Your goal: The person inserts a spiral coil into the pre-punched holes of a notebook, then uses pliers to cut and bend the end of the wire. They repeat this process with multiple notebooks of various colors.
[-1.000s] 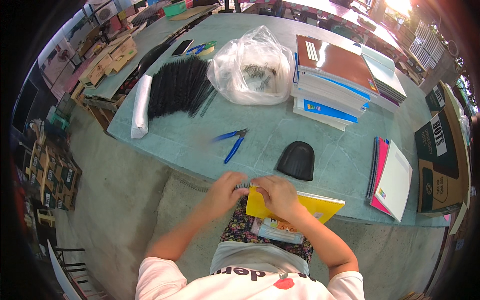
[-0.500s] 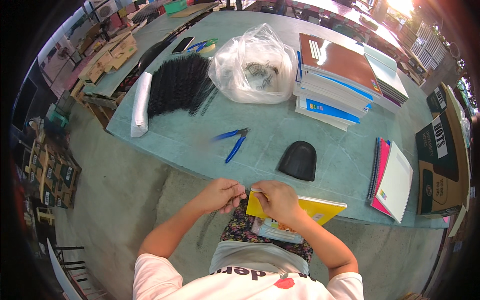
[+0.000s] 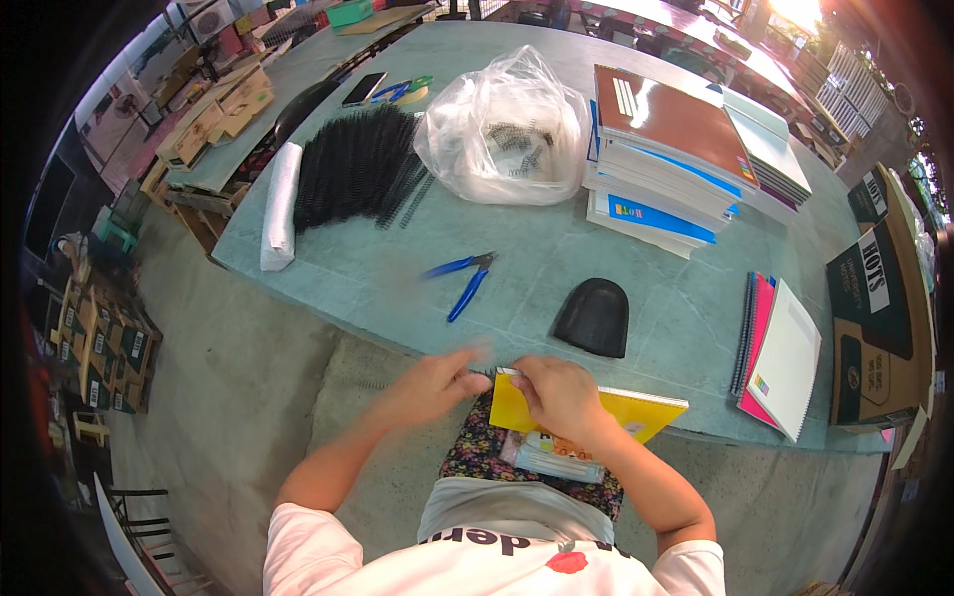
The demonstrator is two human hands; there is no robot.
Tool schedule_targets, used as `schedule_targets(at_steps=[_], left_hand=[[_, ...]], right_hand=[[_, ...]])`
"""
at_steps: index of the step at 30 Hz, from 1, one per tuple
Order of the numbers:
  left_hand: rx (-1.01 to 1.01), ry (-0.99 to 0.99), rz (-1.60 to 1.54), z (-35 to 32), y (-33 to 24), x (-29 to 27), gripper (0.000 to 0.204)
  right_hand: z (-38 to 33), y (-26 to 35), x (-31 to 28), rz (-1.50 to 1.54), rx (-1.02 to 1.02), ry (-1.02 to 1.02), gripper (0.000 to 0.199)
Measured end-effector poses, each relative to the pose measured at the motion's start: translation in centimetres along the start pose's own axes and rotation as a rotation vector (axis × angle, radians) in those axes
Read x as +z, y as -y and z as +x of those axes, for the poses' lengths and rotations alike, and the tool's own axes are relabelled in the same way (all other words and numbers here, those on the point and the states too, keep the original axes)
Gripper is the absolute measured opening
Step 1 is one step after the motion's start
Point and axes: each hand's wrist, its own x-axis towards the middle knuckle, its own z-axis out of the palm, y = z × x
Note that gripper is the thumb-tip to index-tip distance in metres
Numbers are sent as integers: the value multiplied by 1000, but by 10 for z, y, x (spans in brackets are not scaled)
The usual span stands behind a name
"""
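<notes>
My right hand (image 3: 558, 397) grips a yellow notebook (image 3: 641, 412) by its upper edge near the left corner, thumb on the near cover. The notebook stands on its side over my lap at the table's front edge. My left hand (image 3: 429, 389) is just left of that corner, smeared by motion, its thumb and fingers apart. A faint dark wire coil (image 3: 372, 385) shows past the left hand's outer side; how it runs behind the hand is hidden. Beyond lie blue-handled cutters (image 3: 469, 282), jaws apart, and a black rounded pad (image 3: 593, 319).
Black binding coils (image 3: 353, 169) lie beside a white roll (image 3: 281, 209) and a clear plastic bag (image 3: 507, 134) with coils inside. Stacked notebooks (image 3: 666, 129) stand far right. Spiral notebooks (image 3: 780, 358) lie near the right edge, beside a cardboard box (image 3: 874, 328). A phone (image 3: 365, 89) lies far left.
My left hand's fingers have parted from a pinch and swung up and away. The coil's loose end has shifted up and left. The right hand and notebook stay nearly in place.
</notes>
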Motion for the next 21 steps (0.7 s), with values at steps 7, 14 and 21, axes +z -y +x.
schedule_targets(at_steps=[7,14,21], left_hand=[[-43,133,48,15,11,-15,20],[221,-51,82,22,12,-7,22],[150,98,-106,86,6,-10,43]], right_hand=[[9,0,9,59,-6,-68,20],[9,-2,6,-27,27,-2,20],[7,-3,8,16,-26,-50,20]])
